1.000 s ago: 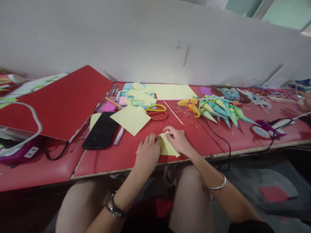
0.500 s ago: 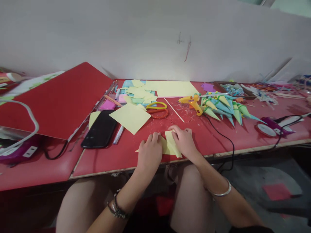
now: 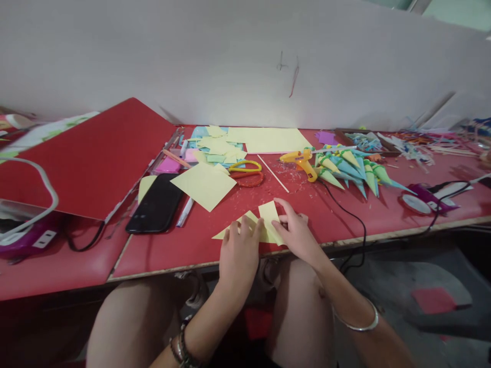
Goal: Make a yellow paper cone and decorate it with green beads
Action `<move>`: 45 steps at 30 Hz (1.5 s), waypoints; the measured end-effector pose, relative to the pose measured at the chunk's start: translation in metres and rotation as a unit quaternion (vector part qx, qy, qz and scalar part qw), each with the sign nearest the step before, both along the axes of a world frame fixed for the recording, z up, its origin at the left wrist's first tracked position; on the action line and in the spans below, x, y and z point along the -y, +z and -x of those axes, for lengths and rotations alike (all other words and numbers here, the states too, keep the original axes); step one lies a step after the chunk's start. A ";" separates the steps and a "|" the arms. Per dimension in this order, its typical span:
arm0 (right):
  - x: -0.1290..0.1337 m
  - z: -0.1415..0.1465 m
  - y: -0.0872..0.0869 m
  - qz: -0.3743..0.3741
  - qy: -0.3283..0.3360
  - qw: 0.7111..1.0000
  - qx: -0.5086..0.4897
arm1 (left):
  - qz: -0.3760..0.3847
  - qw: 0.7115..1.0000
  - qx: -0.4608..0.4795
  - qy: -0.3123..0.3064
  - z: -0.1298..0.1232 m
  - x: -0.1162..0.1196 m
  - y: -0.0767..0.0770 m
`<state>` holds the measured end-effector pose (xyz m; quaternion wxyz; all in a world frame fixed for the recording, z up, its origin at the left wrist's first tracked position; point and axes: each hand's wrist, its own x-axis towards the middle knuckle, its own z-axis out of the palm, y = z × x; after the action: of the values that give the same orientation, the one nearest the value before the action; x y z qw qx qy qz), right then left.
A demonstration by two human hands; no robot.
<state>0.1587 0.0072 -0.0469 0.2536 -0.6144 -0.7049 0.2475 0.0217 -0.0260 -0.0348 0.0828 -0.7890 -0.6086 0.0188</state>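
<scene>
A sheet of yellow paper (image 3: 269, 209) lies partly folded at the front edge of the red table, with a pointed corner out to the left and a folded flap on the right. My left hand (image 3: 240, 250) rests on the paper, fingers spread and pressing it down. At the flap's right edge, my right hand (image 3: 299, 232) grips the paper between thumb and fingers. Part of the sheet is hidden under my left hand. Just beyond lies a flat yellow square (image 3: 205, 185), close to scissors (image 3: 245, 174) with yellow and orange handles.
A black phone (image 3: 155, 204) and a pen (image 3: 185, 212) lie to the left, beside a large red board (image 3: 88, 158). A yellow glue gun (image 3: 303, 162) and several paper cones (image 3: 349, 166) sit at right. A black cord (image 3: 351, 214) hangs over the edge.
My left hand has slid slightly down and right, uncovering more of the paper's left part. My right fingers have opened off the flap's top and moved to its right side.
</scene>
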 end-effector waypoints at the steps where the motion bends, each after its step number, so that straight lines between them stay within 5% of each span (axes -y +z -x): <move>1: 0.000 0.000 -0.001 -0.004 -0.002 1.000 0.012 | 0.004 1.000 -0.002 0.000 0.000 0.000 0.000; 9: 0.003 -0.015 -0.008 -0.058 -0.030 0.993 0.096 | 0.008 1.000 0.011 0.008 -0.002 -0.001 0.001; 20: 0.024 -0.018 -0.003 -0.001 -0.034 0.999 0.001 | 0.002 1.000 0.025 0.005 -0.001 0.001 -0.001; 32: 0.030 -0.043 -0.008 -0.094 -0.113 0.987 0.058 | -0.004 1.000 0.013 -0.005 0.001 0.000 -0.001; 39: 0.009 -0.031 0.012 -0.061 -0.061 0.994 -0.071 | -0.028 0.993 0.093 -0.065 0.023 -0.009 -0.011; 45: -0.047 -0.004 0.021 -0.039 0.026 0.972 -0.231 | -0.002 0.977 0.191 -0.098 0.045 -0.019 -0.018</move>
<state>0.1623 0.0542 -0.0256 0.4267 -0.5115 -0.6521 0.3620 -0.0235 -0.0067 -0.0528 -0.0317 -0.8338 -0.5326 -0.1416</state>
